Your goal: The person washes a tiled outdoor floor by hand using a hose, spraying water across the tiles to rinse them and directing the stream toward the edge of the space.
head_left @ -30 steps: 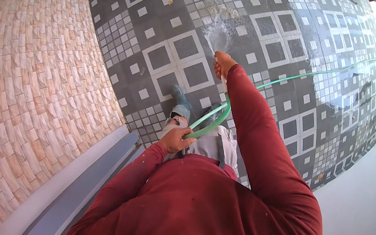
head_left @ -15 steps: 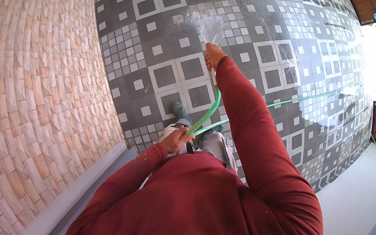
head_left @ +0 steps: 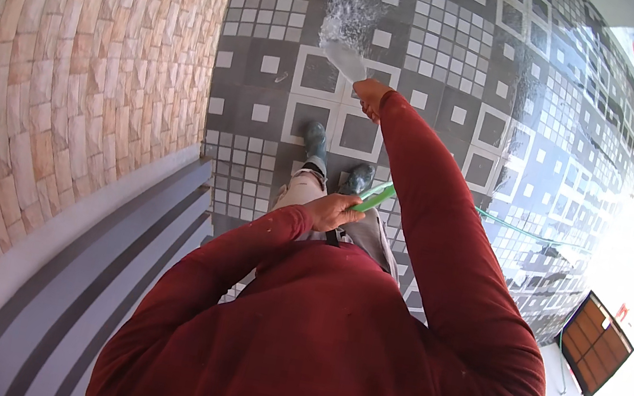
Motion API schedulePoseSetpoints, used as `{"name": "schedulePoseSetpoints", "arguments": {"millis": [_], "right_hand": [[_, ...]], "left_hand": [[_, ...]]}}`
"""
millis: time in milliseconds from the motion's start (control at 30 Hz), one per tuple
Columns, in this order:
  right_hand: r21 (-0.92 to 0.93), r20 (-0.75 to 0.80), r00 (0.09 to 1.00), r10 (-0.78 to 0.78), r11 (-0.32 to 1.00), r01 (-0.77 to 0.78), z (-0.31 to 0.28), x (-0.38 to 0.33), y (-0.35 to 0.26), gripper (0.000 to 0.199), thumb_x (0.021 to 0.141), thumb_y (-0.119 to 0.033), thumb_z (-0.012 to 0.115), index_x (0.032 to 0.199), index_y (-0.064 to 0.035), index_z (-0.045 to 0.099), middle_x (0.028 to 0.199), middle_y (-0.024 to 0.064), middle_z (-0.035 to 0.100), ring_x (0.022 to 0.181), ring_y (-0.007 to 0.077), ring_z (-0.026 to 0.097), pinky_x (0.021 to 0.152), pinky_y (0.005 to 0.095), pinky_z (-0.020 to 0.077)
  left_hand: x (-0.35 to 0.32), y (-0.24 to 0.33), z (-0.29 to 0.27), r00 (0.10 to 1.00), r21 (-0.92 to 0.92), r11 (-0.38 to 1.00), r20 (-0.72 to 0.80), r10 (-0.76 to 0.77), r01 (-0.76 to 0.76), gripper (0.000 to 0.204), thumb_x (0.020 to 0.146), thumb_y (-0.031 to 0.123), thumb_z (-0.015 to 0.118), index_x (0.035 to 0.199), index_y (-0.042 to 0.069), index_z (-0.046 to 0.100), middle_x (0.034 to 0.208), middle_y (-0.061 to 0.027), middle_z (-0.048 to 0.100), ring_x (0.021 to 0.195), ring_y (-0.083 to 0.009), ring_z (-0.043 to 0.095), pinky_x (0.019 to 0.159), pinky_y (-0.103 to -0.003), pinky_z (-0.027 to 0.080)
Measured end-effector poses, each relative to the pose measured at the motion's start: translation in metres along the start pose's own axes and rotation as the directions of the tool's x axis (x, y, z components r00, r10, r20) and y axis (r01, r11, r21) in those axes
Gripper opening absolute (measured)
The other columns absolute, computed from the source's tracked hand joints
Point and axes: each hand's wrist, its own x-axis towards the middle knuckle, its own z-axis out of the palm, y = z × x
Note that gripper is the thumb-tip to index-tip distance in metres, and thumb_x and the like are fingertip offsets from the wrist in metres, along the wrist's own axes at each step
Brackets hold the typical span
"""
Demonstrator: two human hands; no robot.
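Observation:
My left hand [head_left: 334, 213] is wrapped round a green hose [head_left: 374, 197] in front of my waist. Farther out, at the end of my stretched arm, my right hand [head_left: 372, 98] is closed on the hose's end; the nozzle itself is hidden by the fingers. A fan of water [head_left: 344, 58] leaves that hand and splashes on the patterned tile floor [head_left: 267, 72] ahead and to the left. Part of the hose between my hands is covered by my right sleeve.
A stone-clad wall [head_left: 109, 37] rises on the left, with grey steps [head_left: 118, 236] at its foot. My boots [head_left: 316, 143] stand on the tiles. The floor at right is wet and shiny, crossed by the thin hose run [head_left: 521, 228]. Brown panelled gates [head_left: 597, 344] flank a bright opening.
My view has turned left, so the wall and steps fill more of it. The water jet now lands closer to the wall. Both hands keep their hold on the hose.

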Motion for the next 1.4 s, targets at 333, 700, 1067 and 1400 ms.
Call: {"name": "schedulePoseSetpoints", "arguments": {"millis": [333,700,1067,1400], "right_hand": [[0.619,-0.066,0.983,-0.171,0.766,0.174,0.041,0.014,-0.028,0.02,0.078,-0.027,0.043,0.07,-0.0093,0.04,0.056,0.0075,0.035,0.041,0.0156,0.032,0.038,0.0323,0.0251],[0.619,-0.09,0.969,-0.228,0.75,0.234,-0.032,0.082,-0.073,0.025,0.077,-0.038,0.052,0.069,-0.0148,0.051,0.064,0.0069,0.048,0.052,0.0202,0.046,0.048,0.0399,0.0348],[-0.956,-0.169,0.737,-0.654,0.291,0.039,-0.124,0.082,-0.152,0.034,0.071,-0.019,0.074,0.1,-0.0039,0.067,0.097,0.0095,0.069,0.089,0.023,0.068,0.071,0.0369,0.0552],[-0.923,-0.294,0.659,-0.692,0.384,-0.009,-0.217,0.118,-0.131,0.025,0.071,-0.028,0.07,0.091,-0.0123,0.071,0.09,0.0037,0.07,0.086,0.022,0.067,0.071,0.0374,0.0545]], "left_hand": [[-0.05,-0.065,0.072,0.906,-0.365,0.923,-0.42,-0.046,-0.122,0.027,0.1,0.027,0.044,0.101,0.002,0.054,0.089,-0.0044,0.058,0.091,-0.0135,0.056,0.087,-0.029,0.043],[-0.005,-0.037,0.028,0.916,-0.322,0.929,-0.4,0.042,-0.183,0.03,0.1,0.03,0.044,0.098,0.002,0.054,0.091,-0.006,0.059,0.096,-0.015,0.057,0.092,-0.029,0.042],[0.05,0.026,-0.045,0.981,-0.065,0.988,-0.14,0.131,-0.141,0.03,0.098,0.029,0.049,0.112,0.003,0.055,0.104,-0.0044,0.06,0.102,-0.0134,0.053,0.092,-0.028,0.039],[0.103,0.065,-0.092,0.989,0.054,0.988,0.032,0.141,-0.143,0.025,0.099,0.027,0.047,0.101,0.003,0.054,0.092,-0.0034,0.058,0.095,-0.0139,0.056,0.088,-0.029,0.042]]}}
